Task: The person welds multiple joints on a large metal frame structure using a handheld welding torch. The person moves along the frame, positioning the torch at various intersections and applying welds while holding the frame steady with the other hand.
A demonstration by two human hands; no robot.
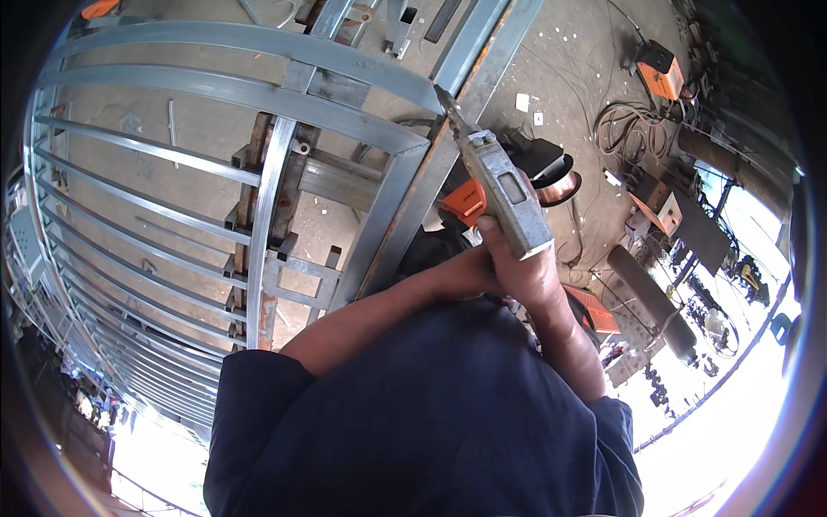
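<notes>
My right hand [524, 269] is closed round the rear of a grey metal tool [506, 188] with a boxy body, a slot in its side and a narrow dark nose. The tool points up and left. Its tip meets or overlaps the end of a flat bar of the silvery metal frame [362, 119]; contact is not certain. My left forearm crosses in front of me, and my left hand [475, 270] lies against the right wrist, its fingers hidden.
A long steel beam [392, 228] runs beside the frame. Beyond it stand a copper-coloured wire spool [560, 187] and an orange box [465, 202]. Coiled cable [629, 129], an orange machine [662, 79] and a dark cylinder [650, 297] lie to the right.
</notes>
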